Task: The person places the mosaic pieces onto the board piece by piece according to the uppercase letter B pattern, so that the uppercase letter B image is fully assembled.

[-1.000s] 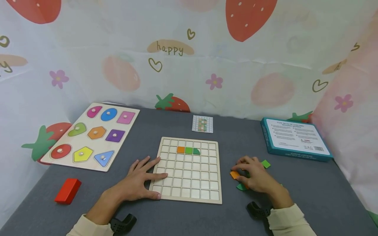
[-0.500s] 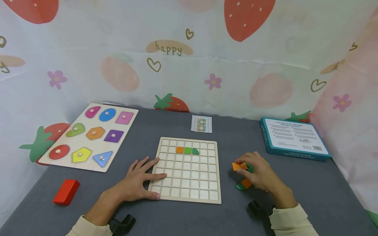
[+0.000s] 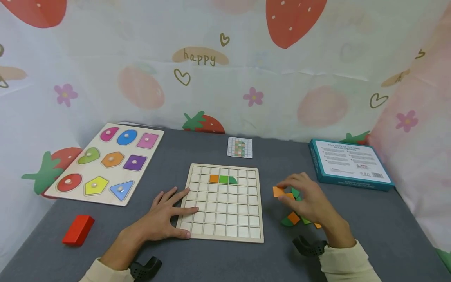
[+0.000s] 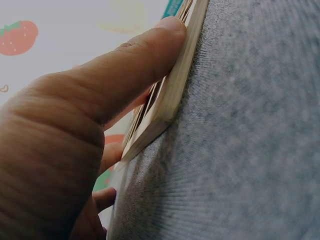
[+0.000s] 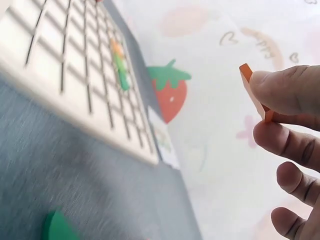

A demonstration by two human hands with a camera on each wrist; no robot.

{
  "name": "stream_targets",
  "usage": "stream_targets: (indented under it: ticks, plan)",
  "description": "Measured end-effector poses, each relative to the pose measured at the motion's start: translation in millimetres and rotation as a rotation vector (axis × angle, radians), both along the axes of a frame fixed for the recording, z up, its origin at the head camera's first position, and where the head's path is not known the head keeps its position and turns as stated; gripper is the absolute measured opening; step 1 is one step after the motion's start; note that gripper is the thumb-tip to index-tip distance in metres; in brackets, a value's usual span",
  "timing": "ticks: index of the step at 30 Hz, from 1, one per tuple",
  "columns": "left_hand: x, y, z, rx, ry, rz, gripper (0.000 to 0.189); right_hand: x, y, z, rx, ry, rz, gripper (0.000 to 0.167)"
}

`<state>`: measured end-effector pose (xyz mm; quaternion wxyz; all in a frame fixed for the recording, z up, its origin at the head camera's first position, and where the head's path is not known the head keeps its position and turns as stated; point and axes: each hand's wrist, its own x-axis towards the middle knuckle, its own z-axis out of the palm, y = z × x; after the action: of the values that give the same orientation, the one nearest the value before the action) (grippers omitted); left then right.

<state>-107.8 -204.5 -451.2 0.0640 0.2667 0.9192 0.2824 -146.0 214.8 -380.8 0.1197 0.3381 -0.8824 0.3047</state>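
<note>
My right hand (image 3: 306, 197) pinches an orange square tile (image 3: 278, 191) between thumb and fingers, held above the table. In the right wrist view, the tile (image 5: 254, 94) appears nearly edge-on at the fingertips. Below that hand lie several loose pieces, among them a dark green curved one (image 3: 287, 222) and an orange one (image 3: 293, 218); the hand covers part of the pile. My left hand (image 3: 160, 219) rests with spread fingers on the left edge of the wooden grid board (image 3: 230, 219). One row of it holds an orange square (image 3: 214, 178), a green square (image 3: 223, 179) and a dark green quarter-round (image 3: 233, 180).
A small printed pattern card (image 3: 240, 147) lies behind the board. To the left are a knobbed shape puzzle (image 3: 93, 162) and a red block (image 3: 78, 230). A teal box (image 3: 352, 164) sits at the back right, near the patterned cloth backdrop.
My right hand has lifted from the pile with the orange tile and shifted slightly away from me, uncovering more loose pieces. My left hand has stayed on the board.
</note>
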Motion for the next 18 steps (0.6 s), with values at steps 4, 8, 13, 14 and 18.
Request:
stream_targets:
  ticks: [4,8,13,14,18]
  plan:
    - [0.0,0.0,-0.2,0.003,-0.006,-0.002,0.071,0.6,-6,8.9,-0.015,0.002,-0.007,0.024]
    - [0.1,0.1,-0.9,0.003,-0.002,-0.002,0.071,0.5,-13,15.9,-0.04,0.007,-0.005,0.025]
    - [0.4,-0.6,-1.0,0.006,0.003,-0.001,0.071,-0.4,-29,20.0,-0.095,0.001,-0.005,0.025]
    - [0.2,-0.6,-1.0,0.005,0.003,-0.002,0.072,-0.5,-33,20.2,-0.107,-0.003,-0.009,0.024]
    - [0.2,-0.8,-1.3,0.0,0.0,-0.002,0.072,-1.9,-48,20.6,-0.148,-0.036,-0.033,0.024]
